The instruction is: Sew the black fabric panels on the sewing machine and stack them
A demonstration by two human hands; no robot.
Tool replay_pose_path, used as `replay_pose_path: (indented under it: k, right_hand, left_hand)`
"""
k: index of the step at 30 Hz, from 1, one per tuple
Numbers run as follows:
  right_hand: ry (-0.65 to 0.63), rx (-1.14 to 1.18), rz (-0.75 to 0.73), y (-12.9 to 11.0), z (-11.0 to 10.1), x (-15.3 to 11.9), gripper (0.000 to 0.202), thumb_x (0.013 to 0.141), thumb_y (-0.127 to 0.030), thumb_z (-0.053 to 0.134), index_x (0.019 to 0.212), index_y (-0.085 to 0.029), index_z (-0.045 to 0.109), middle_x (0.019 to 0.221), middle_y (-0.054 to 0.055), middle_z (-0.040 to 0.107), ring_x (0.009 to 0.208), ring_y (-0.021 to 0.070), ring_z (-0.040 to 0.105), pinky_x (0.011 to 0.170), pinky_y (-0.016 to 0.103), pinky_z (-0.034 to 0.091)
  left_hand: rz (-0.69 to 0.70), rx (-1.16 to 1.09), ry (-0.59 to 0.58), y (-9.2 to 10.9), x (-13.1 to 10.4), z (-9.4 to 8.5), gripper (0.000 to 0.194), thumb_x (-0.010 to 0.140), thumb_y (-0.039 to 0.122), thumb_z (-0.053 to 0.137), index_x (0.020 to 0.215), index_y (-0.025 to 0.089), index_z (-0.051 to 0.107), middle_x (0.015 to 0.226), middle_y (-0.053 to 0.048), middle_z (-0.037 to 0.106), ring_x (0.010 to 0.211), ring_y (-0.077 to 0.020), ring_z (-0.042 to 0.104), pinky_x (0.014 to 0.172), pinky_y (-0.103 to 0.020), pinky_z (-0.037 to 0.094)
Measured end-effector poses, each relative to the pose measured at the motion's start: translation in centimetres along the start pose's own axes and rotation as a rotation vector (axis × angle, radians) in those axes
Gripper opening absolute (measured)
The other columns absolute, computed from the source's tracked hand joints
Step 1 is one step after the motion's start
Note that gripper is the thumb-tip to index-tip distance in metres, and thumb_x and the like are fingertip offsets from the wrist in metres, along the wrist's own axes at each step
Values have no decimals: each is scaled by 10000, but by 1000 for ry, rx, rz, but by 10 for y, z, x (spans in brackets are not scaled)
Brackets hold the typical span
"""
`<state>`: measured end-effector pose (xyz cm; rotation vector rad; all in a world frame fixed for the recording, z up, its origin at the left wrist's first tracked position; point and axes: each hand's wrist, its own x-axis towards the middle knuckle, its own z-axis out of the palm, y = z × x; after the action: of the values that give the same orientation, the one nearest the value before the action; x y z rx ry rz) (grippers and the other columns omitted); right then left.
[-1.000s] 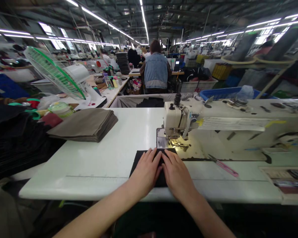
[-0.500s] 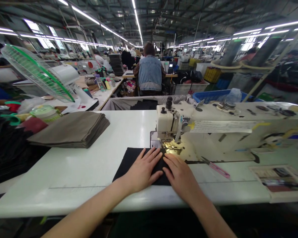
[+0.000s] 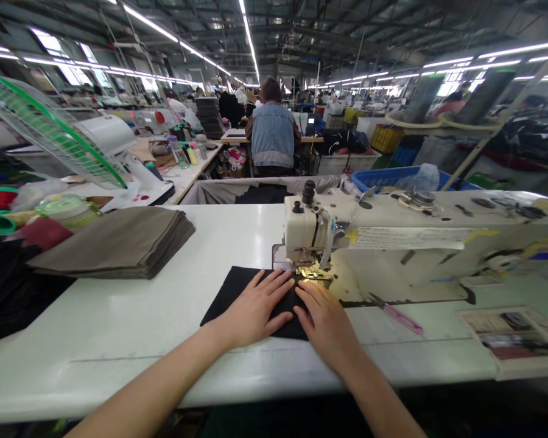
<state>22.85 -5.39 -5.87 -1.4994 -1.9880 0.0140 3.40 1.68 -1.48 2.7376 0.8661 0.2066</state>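
Note:
A piece of black fabric (image 3: 237,298) lies on the white table in front of the sewing machine (image 3: 308,228), its far edge by the lit presser foot. My left hand (image 3: 258,307) rests flat on it, palm down with fingers spread and pointing away. Just to its right, my right hand (image 3: 326,319) presses the fabric's right part near the lit needle area, fingers extended. Pink-handled thread snips (image 3: 399,316) lie to the right of my right hand. My hands cover much of the cloth.
A stack of grey-brown fabric pieces (image 3: 119,240) sits at left, behind it a tilted fan (image 3: 59,131). A tray of small items (image 3: 511,334) is at right. Beyond the machine stands a blue basket (image 3: 383,179); a person in a denim vest (image 3: 273,134) sits ahead, back turned.
The black fabric has slid slightly away from me, alongside the needle area, with both hands moving along on it. The camera view has shifted a little.

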Motion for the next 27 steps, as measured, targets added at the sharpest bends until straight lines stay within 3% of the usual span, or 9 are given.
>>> replay_pose_path:
  k: [12, 17, 20, 27]
  right_hand:
    - [-1, -14, 4, -4, -6, -4, 327, 938, -177, 544, 1248, -174, 648, 1289, 139, 667, 1207, 281, 611, 1041, 509, 520]
    - [-9, 6, -91, -10, -26, -37, 289, 990, -203, 496, 1224, -164, 660, 1234, 128, 704, 1151, 266, 649, 1001, 465, 551]
    - [-22, 24, -149, -12, -36, -48, 290, 993, -188, 499, 1239, -164, 651, 1224, 111, 708, 1137, 258, 646, 997, 443, 546]
    - [-37, -9, -76, -5, -29, -20, 231, 992, -213, 518, 1144, -197, 690, 1066, 94, 690, 1005, 253, 623, 914, 449, 541]
  left_hand:
    - [-9, 35, 10, -1, -1, 2, 617, 990, 461, 526, 1542, 230, 372, 1625, -117, 310, 1513, -304, 258, 1217, -568, 201]
    - [178, 3, -19, 21, -27, 4, 443, 1019, 227, 456, 1459, 238, 507, 1544, -78, 471, 1469, -267, 370, 1212, -512, 293]
    - [226, -25, -1, 32, -40, 4, 457, 1018, 231, 478, 1474, 226, 493, 1521, -87, 499, 1454, -266, 397, 1214, -490, 315]
    - [179, -48, 32, 16, -24, 0, 438, 1001, 261, 521, 1438, 243, 540, 1493, -95, 534, 1407, -276, 466, 1190, -518, 349]
